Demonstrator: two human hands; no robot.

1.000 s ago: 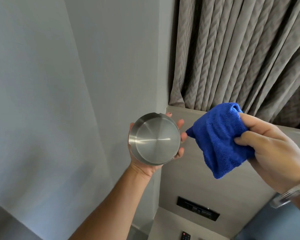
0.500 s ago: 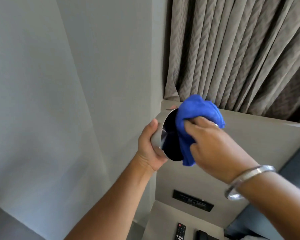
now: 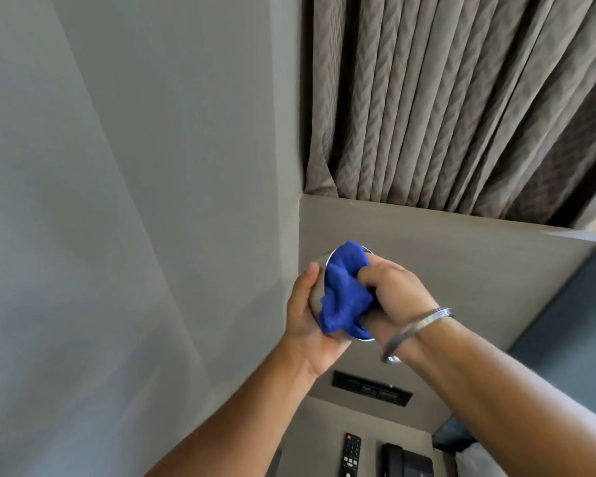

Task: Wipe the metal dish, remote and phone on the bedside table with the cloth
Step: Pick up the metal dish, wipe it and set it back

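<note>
My left hand grips a round metal dish from behind, held up in the air with its opening turned to the right. My right hand is closed on a blue cloth and presses it into the dish, so only slivers of the metal rim show. Far below, a black remote lies on the bedside table. A black phone sits to its right, cut off by the frame's lower edge.
A grey wall fills the left. Pleated brown curtains hang above a beige panel. A black switch panel is set in the panel above the table. A grey-blue headboard and bedding sit at the right.
The dish faced me with the cloth held apart to its right. My left hand turned the dish sideways, and my right hand pushed the cloth inside. Both hands have dropped lower in view.
</note>
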